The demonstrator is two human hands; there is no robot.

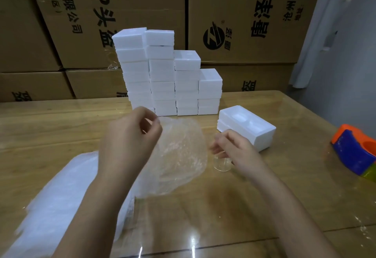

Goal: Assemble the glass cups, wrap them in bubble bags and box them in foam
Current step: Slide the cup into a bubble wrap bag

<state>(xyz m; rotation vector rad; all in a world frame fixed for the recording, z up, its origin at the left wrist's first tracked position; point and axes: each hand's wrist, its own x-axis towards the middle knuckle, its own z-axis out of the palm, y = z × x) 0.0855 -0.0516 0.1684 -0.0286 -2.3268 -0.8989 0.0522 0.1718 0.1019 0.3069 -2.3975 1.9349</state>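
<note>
Holding, left hand (130, 137): I pinch the top edge of a bubble bag (181, 156) between thumb and fingertips, so it hangs puffed out above the worktop (264, 196).
Right hand (236, 149): my fingers curl down around a glass cup (222, 165), gripping it from above.
Cup's place: low and just to the right of the bag, close beside its edge. Its base seems to rest on the worktop, though clear glass on glossy wood makes that hard to call.
Relation that matters: the bag hangs between my two hands and the cup sits on its right. The cup's long axis is upright. I judge the bag's mouth to be at the edge I am pinching, so the cup would have to travel up and left to reach it.
Nearer hand: the right one has the cup and the left one has the bag, so neither needs to swap.
Cup's look: small, round and fully clear, with a bright ring at the bottom. My fingers hide most of it.
Bag's look: clear bubbled film, crinkled and limp.
Foam box (262, 135): an open half with two moulded hollows, just beyond my right hand.
Elsewhere: stacked foam boxes (162, 74) at the back and a pile of bubble bags (61, 196) under my left forearm.
</note>
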